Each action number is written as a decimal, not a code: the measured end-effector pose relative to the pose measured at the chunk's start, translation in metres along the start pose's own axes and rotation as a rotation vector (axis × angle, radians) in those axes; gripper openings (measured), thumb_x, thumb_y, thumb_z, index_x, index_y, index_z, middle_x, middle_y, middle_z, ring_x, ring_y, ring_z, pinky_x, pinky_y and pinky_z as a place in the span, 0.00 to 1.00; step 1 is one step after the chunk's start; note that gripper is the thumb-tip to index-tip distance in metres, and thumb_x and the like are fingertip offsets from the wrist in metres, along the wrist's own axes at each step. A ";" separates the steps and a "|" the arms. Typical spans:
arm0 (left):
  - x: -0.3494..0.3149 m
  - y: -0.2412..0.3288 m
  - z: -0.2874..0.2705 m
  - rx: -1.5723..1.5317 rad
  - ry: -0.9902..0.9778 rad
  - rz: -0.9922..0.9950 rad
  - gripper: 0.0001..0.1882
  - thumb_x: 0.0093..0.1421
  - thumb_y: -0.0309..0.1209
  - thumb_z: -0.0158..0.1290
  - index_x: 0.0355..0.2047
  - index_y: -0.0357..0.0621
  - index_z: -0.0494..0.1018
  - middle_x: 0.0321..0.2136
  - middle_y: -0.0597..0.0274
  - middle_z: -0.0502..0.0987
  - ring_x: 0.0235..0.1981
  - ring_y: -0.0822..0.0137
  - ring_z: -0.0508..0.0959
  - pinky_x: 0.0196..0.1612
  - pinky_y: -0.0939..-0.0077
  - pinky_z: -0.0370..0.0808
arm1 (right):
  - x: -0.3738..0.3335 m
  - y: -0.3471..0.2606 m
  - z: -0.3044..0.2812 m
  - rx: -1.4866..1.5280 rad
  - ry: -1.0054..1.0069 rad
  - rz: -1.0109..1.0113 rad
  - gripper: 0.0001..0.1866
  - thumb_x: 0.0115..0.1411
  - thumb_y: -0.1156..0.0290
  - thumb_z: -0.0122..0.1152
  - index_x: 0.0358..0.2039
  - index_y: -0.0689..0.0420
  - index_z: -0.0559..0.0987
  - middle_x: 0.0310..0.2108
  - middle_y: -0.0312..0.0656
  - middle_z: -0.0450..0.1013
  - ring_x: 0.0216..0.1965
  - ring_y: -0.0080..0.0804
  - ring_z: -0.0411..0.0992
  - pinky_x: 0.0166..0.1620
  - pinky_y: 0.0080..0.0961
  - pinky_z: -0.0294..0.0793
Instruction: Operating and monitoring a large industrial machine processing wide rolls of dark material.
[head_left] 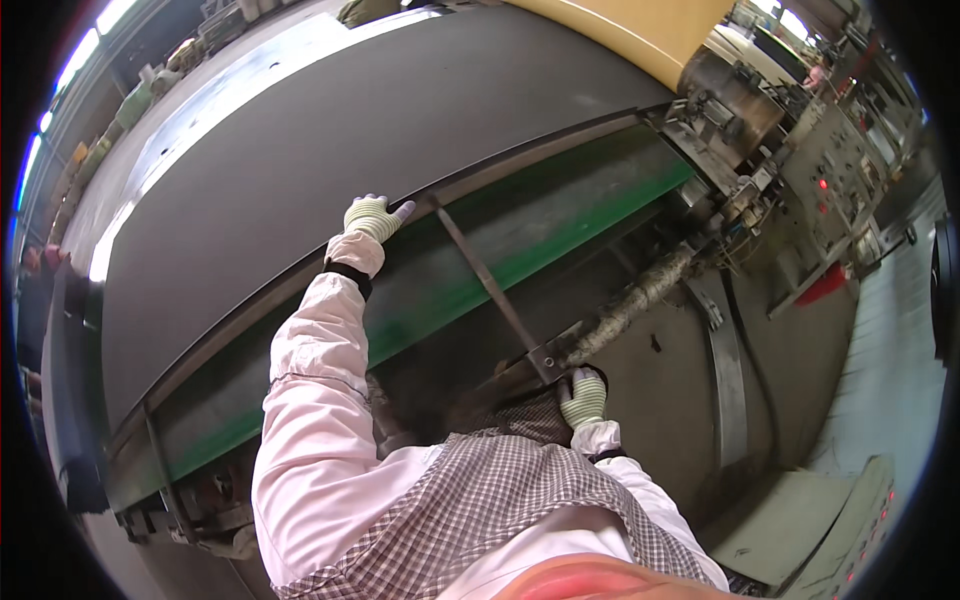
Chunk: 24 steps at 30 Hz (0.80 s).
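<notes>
My left hand (372,217), in a striped knitted glove with lilac fingertips, rests on the near edge of a wide, dark grey sheet (330,150). Its fingers are stretched out and the thumb points to the right. Lower down and close to my body, my right hand (585,398) wears the same kind of glove. Its fingers lie straight and side by side against the machine frame, next to the lower end of a slanting metal bar (490,280). Nothing shows in that hand; its palm is hidden. A checked apron (480,500) covers my front.
Under the sheet's edge runs a green-edged belt (530,255). Right of the bar lies a rough, pale roller (640,300). Machine parts and a control panel with red lights (825,185) stand at the right, below a yellow cover (640,35). Another person (42,290) is at the far left.
</notes>
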<state>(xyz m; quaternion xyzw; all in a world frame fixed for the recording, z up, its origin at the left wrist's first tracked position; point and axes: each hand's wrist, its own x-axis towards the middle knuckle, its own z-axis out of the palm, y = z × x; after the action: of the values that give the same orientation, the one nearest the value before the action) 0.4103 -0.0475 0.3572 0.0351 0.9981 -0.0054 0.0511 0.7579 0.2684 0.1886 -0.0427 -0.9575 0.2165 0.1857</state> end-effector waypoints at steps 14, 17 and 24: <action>0.081 0.163 -0.019 -0.144 -0.081 0.208 0.38 0.55 0.65 0.39 0.50 0.46 0.72 0.50 0.52 0.72 0.54 0.53 0.69 0.57 0.63 0.64 | 0.004 0.005 0.001 0.086 -0.032 -0.011 0.09 0.47 0.66 0.58 0.28 0.56 0.73 0.26 0.48 0.70 0.31 0.48 0.68 0.35 0.44 0.66; 0.080 0.168 -0.017 -0.397 -0.089 0.288 0.40 0.54 0.64 0.44 0.57 0.48 0.64 0.55 0.52 0.66 0.59 0.53 0.62 0.60 0.62 0.59 | 0.006 0.005 0.002 0.133 -0.086 -0.059 0.09 0.48 0.66 0.57 0.28 0.55 0.73 0.26 0.47 0.70 0.30 0.49 0.68 0.35 0.45 0.65; 0.049 0.040 0.022 -0.352 0.051 0.164 0.33 0.61 0.58 0.35 0.59 0.51 0.61 0.61 0.57 0.57 0.64 0.58 0.52 0.65 0.63 0.51 | 0.001 0.006 0.006 0.067 -0.114 0.033 0.14 0.52 0.61 0.56 0.31 0.59 0.74 0.28 0.52 0.70 0.32 0.53 0.67 0.36 0.48 0.65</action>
<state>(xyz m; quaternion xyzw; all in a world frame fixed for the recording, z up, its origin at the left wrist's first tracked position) 0.3666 -0.0042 0.3303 0.1070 0.9784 0.1742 0.0313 0.7549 0.2712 0.1813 -0.0401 -0.9579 0.2535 0.1285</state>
